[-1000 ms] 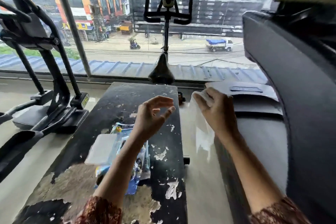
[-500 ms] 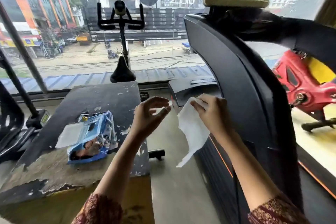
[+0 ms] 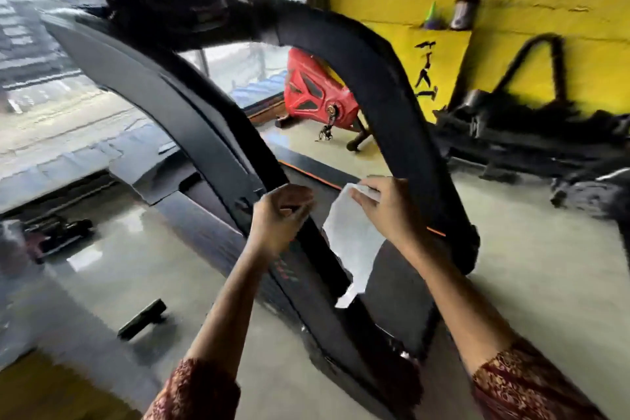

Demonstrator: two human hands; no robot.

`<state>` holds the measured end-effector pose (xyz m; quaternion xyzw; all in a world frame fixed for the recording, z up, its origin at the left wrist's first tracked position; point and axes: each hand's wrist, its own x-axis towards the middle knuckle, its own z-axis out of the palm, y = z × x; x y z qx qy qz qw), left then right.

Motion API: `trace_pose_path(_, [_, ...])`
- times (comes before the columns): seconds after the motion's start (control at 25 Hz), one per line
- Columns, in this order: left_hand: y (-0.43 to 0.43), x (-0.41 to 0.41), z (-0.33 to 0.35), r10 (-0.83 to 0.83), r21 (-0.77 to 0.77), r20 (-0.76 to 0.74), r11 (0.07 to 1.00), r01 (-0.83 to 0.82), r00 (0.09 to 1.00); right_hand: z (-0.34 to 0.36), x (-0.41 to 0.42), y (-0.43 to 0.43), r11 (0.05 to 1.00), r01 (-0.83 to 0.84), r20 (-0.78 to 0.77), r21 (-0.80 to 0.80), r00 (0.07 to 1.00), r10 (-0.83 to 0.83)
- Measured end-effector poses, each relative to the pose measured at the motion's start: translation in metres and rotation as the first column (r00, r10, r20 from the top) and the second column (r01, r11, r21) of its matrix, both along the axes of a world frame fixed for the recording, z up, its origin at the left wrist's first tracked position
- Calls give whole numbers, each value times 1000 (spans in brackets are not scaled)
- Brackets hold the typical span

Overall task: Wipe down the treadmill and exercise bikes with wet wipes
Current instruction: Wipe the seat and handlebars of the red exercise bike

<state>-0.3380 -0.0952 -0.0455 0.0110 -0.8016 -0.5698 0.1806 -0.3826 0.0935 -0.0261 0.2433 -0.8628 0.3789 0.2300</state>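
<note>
i am getting ready to wipe the treadmill (image 3: 146,61), and i judge that the sheet should be opening out flat before it is touching anything. on the left, my left hand (image 3: 279,216) is hovering in front of the lower part of the left upright (image 3: 218,133). its fingers are curling in on nothing i can make out, and the blur is keeping me from telling whether it is brushing the upright. it should be taking the loose edge of the wipe (image 3: 351,239) just to its right, so the sheet is stretching between both hands. my right hand (image 3: 387,211), apart from the left one, is pinching the wipe by its top corner. the wipe is hanging in the air between the two uprights. from there i would be folding it over my fingers and running it down each upright in long strokes, ending with the right upright (image 3: 392,112) and turning to a clean face as it is greying. the wipe is looking white, thin and limp, slightly crumpled, and it is narrowing to a twisted tail at the bottom.
</note>
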Motion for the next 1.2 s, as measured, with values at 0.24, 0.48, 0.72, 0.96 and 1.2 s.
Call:
trace_pose_path(0.24, [185,-79,-6,-404,-7,5,915,404,915,-5,-7,185,913,402,119,-68,912,-392])
trace_pose_path(0.48, [359,-158,-22,-591,-9,4,806,592,806,-18,-46,348,811,582,121,-66,811,-572])
trace_pose_path(0.72, [506,-254,-8,-655,43,6,755,654,756,-16,-135,485,794,608,141,-4,786,-601])
trace_pose_path(0.96, [636,-348,-13,-699,-31,-6,715,698,715,-15,-220,611,761,648,133,-34,758,-639])
trace_pose_path(1.2, [759,-449,-28,-658,-16,-22,753,658,753,-21,-334,736,789,614,136,-36,785,-605])
